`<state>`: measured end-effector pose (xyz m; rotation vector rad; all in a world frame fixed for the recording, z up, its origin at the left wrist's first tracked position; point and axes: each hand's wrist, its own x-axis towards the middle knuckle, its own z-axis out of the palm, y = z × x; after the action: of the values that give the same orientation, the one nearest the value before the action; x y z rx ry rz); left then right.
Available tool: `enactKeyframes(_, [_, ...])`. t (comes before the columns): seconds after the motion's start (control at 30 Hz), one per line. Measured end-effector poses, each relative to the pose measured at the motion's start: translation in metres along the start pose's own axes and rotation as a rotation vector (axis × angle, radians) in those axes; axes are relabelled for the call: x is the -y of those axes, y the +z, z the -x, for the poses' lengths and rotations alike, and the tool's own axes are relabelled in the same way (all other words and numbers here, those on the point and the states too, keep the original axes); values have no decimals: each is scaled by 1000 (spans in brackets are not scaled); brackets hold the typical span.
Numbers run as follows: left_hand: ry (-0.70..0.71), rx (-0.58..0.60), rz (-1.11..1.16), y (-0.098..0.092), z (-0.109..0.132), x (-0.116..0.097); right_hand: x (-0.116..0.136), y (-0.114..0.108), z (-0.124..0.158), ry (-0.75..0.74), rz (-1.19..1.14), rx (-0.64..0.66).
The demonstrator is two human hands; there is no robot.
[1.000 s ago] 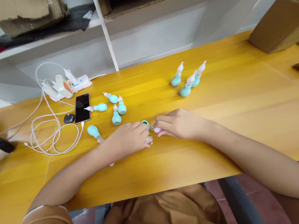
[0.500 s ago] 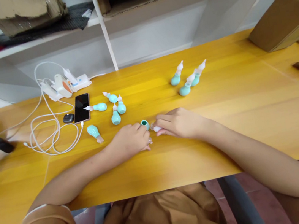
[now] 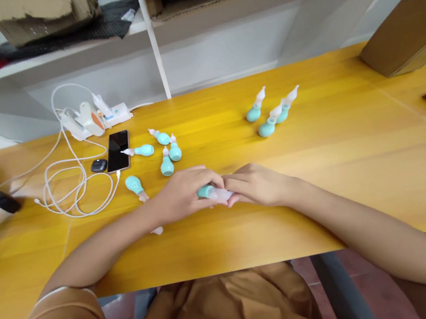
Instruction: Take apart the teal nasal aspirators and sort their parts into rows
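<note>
My left hand (image 3: 184,193) has its fingers wrapped round the teal bulb (image 3: 204,192) of a bulb nasal aspirator, low over the table in front of me. A translucent whitish nozzle (image 3: 222,195) sits at the bulb's mouth, and the fingers of my right hand (image 3: 256,185) pinch its far end. Whether the two parts are fully joined cannot be told. Past my left forearm lies another teal aspirator (image 3: 134,184), its tip end partly covered by the arm. A pale translucent piece (image 3: 157,230) shows just below that forearm.
Several teal aspirators (image 3: 166,165) stand or lie left of centre, one touching a phone (image 3: 117,150). Three more (image 3: 266,127) stand back right. White cables (image 3: 74,189), a small black case (image 3: 98,165) and a power strip (image 3: 119,113) occupy the left. A cardboard box (image 3: 401,38) sits far right.
My hands have come together. The teal bulb, earlier upright with its dark opening showing, is now tilted towards my right hand with the whitish nozzle at its mouth.
</note>
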<state>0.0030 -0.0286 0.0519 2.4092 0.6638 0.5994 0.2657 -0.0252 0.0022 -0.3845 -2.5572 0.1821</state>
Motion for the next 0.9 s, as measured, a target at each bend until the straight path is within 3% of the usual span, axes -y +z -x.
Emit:
enactKeyframes(0.23, [-173,32,190,-9,-3,-8,2,3,-1,-8,-56,-38])
enactKeyframes(0.4, [-203,-1,196,-7,-3,-11,2,5,3,11,-2,-52])
enactKeyframes(0.53, [-240,46,228,-10,-3,-10,4,5,2,-5,-40,-75])
enactKeyframes(0.77, [-162,54,225,-12,-2,-11,9,0,-1,-10,-89,-92])
enactKeyframes(0.9, [-51,199,17,-15,0,-8,2,-13,4,48,-125,-94])
